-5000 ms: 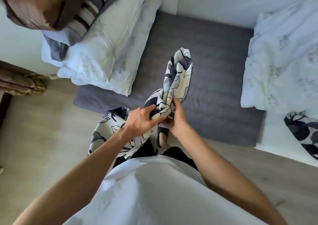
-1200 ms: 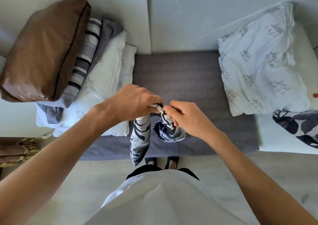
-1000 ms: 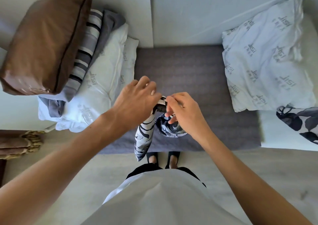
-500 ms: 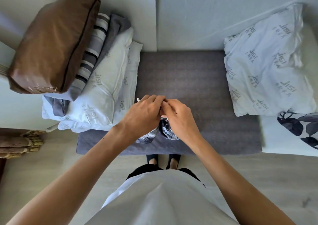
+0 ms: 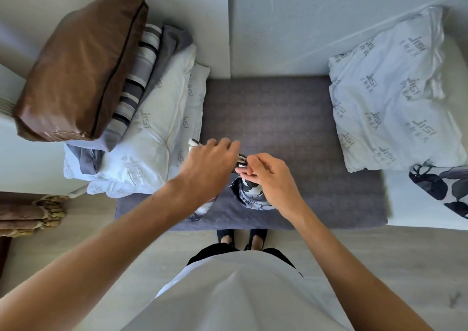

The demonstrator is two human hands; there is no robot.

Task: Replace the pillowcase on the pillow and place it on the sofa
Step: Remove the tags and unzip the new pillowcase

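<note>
1. Pillowcase [image 5: 249, 191], floral black-and-white, is bunched and mostly hidden under both hands; its full shape is unclear.
2. Left hand [image 5: 206, 168] grip is closed over the fabric's top edge, a bit poking out at the knuckles.
3. Right hand [image 5: 268, 176] pinches the same edge, just beside the left.
4. The fabric hangs below the hands, over the grey sofa seat [image 5: 273, 113].
5. Bare white pillow [image 5: 395, 95] lies to the right, partly cut off.

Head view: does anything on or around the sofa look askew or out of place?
Nothing damaged or spilled. The only untidy spot is the left pile: a brown cushion lies tilted on striped fabric and bare white pillows. Both hands hold the bunched floral pillowcase.
</note>
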